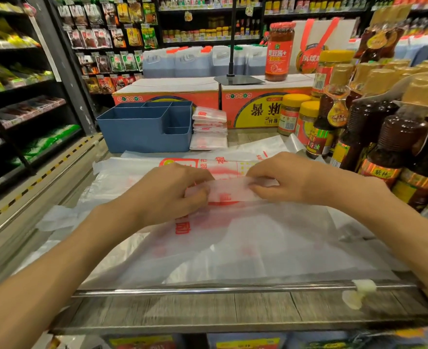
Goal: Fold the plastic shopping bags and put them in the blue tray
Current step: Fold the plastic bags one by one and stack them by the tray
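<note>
A folded strip of white plastic bag with red print (229, 190) is held between both hands above a pile of flat unfolded bags (245, 248) on the counter. My left hand (172, 195) pinches its left end and my right hand (281, 177) pinches its right end. The blue tray (145, 132), with several compartments, stands at the back left of the counter; I see no bags in it. A stack of folded bags (209, 128) sits just right of the tray.
Bottles and jars of sauce (374, 127) crowd the right side. Red cartons (245, 107) and a black stand base (238, 79) sit behind the tray. A metal rail (208, 289) runs along the counter's front edge. Store shelves fill the left.
</note>
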